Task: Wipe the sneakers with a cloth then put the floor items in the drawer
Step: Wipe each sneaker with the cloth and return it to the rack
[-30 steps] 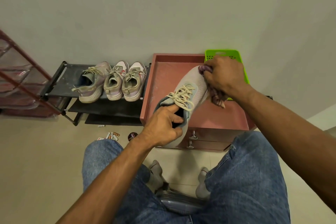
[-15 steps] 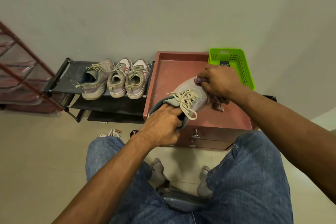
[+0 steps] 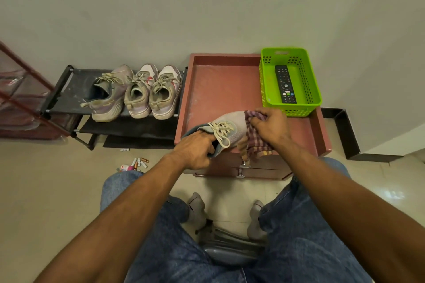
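Lowered since earlier, the sneaker (image 3: 226,127) sits at six o'clock over the cabinet top (image 3: 220,89); left hand (image 3: 195,150) grips its collar, right hand (image 3: 270,127) clutches the cloth (image 3: 253,145) against its toe.

Sneaker (image 3: 232,126) in hand: grey knit/mesh upper, matt, w/ flat cream cloth laces. Cloth (image 3: 254,142) is a checked woven rag, soft, a bit frayed at the hanging end. Cabinet top (image 3: 220,89) looks like reddish-brown painted wood, matt, dusty pale streaks on the left side; drawer knobs (image 3: 242,167) shiny metal. Basket (image 3: 312,99) = bright green plastic, perforated, slightly glossy. Remote (image 3: 285,84) black plastic, matt. Shoe rack (image 3: 76,85) far left: dark fabric-ish shelf, scuffed and dusty, w/ metal tubes. Jeans (image 3: 299,236) blue denim. Floor (image 3: 46,190) smooth beige tile, soft sheen. Wall (image 3: 184,7) plain matt paint.
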